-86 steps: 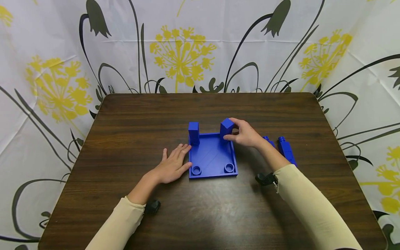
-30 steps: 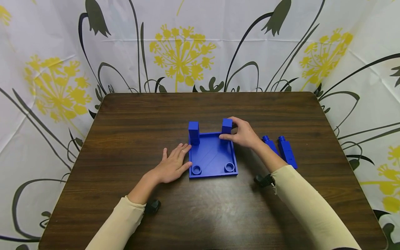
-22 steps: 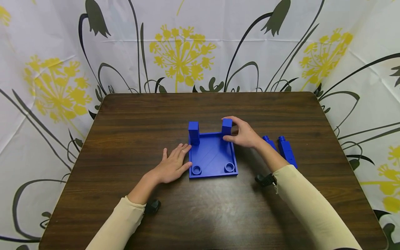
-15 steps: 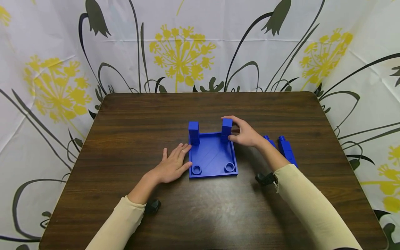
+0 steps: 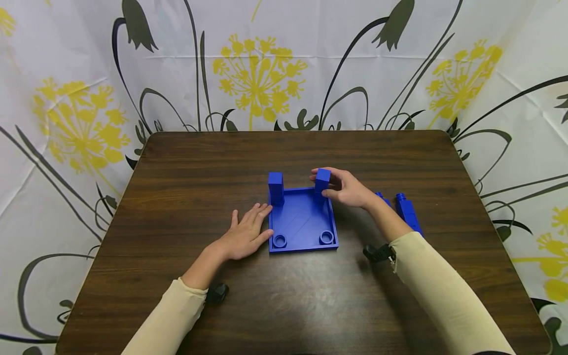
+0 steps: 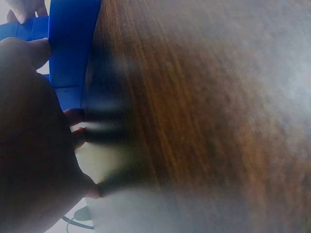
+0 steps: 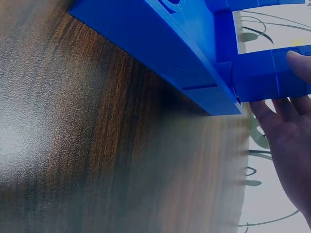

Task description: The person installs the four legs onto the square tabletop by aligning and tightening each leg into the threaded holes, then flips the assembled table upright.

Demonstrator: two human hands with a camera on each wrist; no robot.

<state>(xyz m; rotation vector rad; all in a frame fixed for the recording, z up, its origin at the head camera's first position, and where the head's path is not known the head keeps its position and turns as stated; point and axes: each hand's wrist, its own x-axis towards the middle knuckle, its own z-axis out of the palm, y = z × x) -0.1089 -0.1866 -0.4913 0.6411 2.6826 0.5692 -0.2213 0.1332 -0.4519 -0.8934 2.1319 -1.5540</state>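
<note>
A square blue tray (image 5: 301, 217) with a raised rim lies on the table. Two blue posts stand upright at its far corners, and round sockets (image 5: 326, 237) show at both near corners. My right hand (image 5: 350, 190) grips the far right post (image 5: 322, 180), thumb on the near side and fingers behind; the right wrist view shows this post (image 7: 267, 73) between thumb and fingers. My left hand (image 5: 244, 234) lies spread on the table, its fingertips and thumb touching the tray's left side, near the far left post (image 5: 276, 187).
Two more blue posts lie on the table right of the tray; one (image 5: 409, 212) shows mostly, the other (image 5: 382, 198) is largely hidden by my right forearm. Behind the brown table (image 5: 199, 162) hangs a flowered cloth (image 5: 284, 88).
The right post has been turned back and forth slightly, and its top is again a little angled. My right fingers and thumb have shifted around it. My left hand has stayed in place.
</note>
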